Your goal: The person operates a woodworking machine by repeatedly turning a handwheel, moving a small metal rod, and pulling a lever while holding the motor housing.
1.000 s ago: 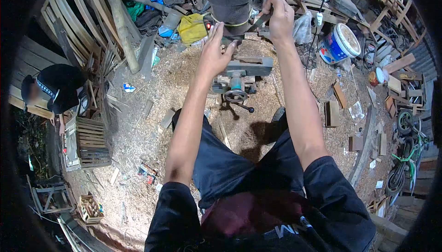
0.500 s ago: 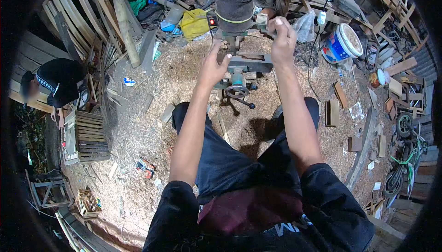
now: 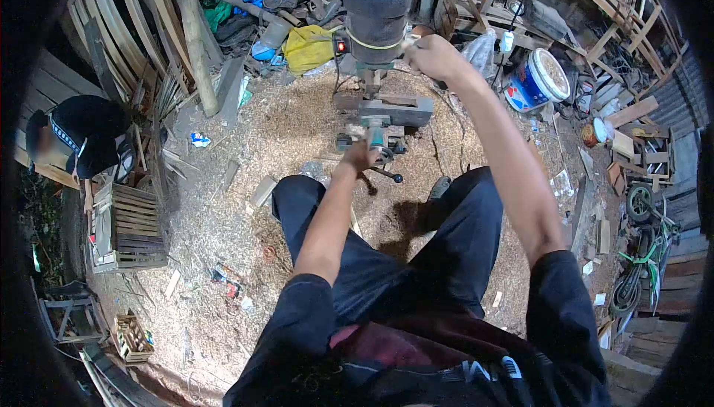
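My left hand [image 3: 360, 155] is down at the handwheel [image 3: 383, 155] of the machine, with its fingers partly hidden against the wheel. At the right side of the dark motor housing [image 3: 377, 20], my right hand [image 3: 431, 57] has its fingers curled round something I cannot make out. A yellow band circles the housing, and a switch box with a red light [image 3: 341, 45] sits on its left. Between the housing and the wheel, a wooden piece [image 3: 394, 100] lies along the grey vise [image 3: 398, 113].
At the left a person [image 3: 89, 135] bends beside a slatted crate [image 3: 137, 225]. A white and blue bucket [image 3: 547, 76] stands at the right. Yellow cloth [image 3: 309, 48] lies behind the machine. Wood shavings [image 3: 223, 243] cover the floor. A small bicycle [image 3: 639, 258] is far right.
My left hand has moved down from beside the vise to the handwheel. My right hand has moved left to the side of the motor housing, and its fingers have curled.
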Demonstrator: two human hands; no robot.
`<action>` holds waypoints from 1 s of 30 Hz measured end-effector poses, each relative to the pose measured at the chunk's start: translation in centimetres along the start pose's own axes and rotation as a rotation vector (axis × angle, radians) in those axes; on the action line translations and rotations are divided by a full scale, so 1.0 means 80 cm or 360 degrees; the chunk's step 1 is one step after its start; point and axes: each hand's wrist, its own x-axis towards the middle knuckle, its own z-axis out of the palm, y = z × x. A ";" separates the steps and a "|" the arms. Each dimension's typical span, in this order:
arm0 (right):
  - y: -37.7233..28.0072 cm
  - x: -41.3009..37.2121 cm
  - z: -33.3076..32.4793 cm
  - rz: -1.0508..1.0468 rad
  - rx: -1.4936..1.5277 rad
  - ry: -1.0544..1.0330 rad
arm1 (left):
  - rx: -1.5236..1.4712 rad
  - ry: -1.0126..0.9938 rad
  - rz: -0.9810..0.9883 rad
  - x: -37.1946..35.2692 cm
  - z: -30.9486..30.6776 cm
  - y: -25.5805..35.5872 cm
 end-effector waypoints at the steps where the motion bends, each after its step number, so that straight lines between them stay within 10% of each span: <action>1: -0.002 -0.003 0.004 -0.0080 -0.0421 0.0098 | -0.0087 0.0024 0.0123 0.000 0.011 -0.014; 4: -0.026 -0.035 0.003 0.0144 -0.0684 -0.0177 | -0.0001 0.0160 0.0518 0.008 0.064 -0.083; 9: 0.059 -0.106 0.109 0.0228 -0.0194 0.0117 | 0.0084 -0.0127 -0.0140 0.014 0.043 -0.041; 30: 0.199 -0.170 0.308 0.0073 0.0088 0.0599 | -0.0012 0.0126 -0.0193 -0.003 0.037 -0.014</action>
